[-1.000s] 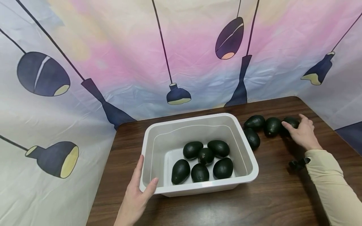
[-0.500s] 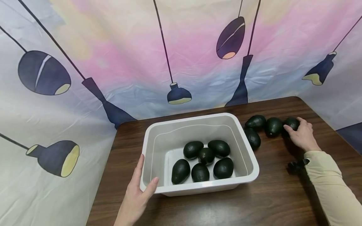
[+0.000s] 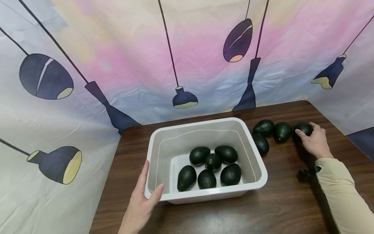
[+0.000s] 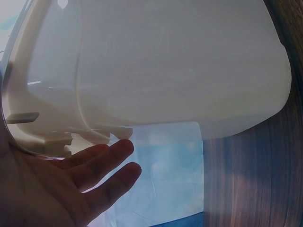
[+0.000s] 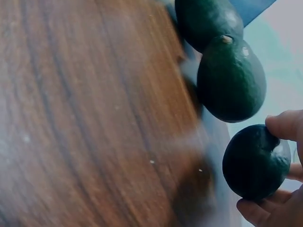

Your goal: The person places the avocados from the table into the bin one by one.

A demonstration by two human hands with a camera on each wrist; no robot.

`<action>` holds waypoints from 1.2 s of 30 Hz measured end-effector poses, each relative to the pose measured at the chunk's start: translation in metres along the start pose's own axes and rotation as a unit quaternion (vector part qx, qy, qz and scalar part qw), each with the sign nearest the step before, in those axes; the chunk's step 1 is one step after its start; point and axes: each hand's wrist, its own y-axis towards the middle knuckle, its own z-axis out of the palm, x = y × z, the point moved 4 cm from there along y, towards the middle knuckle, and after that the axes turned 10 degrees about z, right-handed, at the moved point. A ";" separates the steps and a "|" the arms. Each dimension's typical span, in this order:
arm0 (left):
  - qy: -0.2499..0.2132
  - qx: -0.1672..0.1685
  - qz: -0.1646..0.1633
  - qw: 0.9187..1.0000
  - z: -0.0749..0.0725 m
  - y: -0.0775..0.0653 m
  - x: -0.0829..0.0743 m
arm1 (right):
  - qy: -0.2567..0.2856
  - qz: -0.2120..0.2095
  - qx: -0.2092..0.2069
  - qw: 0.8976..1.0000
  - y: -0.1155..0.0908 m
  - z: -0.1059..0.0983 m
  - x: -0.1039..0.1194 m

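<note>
At the table's right side, my right hand (image 3: 316,142) pinches a dark green avocado (image 3: 304,128) between thumb and fingers. The right wrist view shows the thumb on one side of this avocado (image 5: 254,161) and fingertips curled under the other. Beside it lie another avocado (image 3: 282,132) and two more by the bin's right wall. A pale grey plastic bin (image 3: 204,196) stands mid-table with several avocados (image 3: 206,178) on its floor. My left hand (image 3: 141,200) rests at the bin's near left corner, fingers extended along the outside and thumb at the rim. In the left wrist view those fingers (image 4: 111,161) are spread.
The dark wood table (image 3: 280,211) ends at a back edge close to a hanging cloth (image 3: 131,58) printed with lamps. A small black object (image 3: 308,173) sits at the right cuff. The beige right sleeve (image 3: 344,191) crosses the table's right side.
The right hand and the avocado in its grasp have shifted slightly to the right, opening a bit more distance from the neighbouring avocado. The left hand and bin stay put.
</note>
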 end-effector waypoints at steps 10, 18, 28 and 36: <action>0.002 0.002 -0.004 1.000 0.000 0.000 0.000 | 0.021 0.000 -0.008 1.000 -0.010 -0.014 0.008; 0.010 0.001 -0.008 1.000 0.000 -0.001 -0.001 | 0.037 -0.047 -0.024 0.998 -0.021 -0.028 0.035; 0.007 0.003 -0.011 1.000 0.001 0.000 -0.001 | 0.065 -0.140 -0.043 0.987 -0.048 -0.048 0.086; 0.010 0.002 -0.015 1.000 0.001 0.000 -0.002 | 0.120 -0.217 -0.053 0.967 -0.081 -0.058 0.134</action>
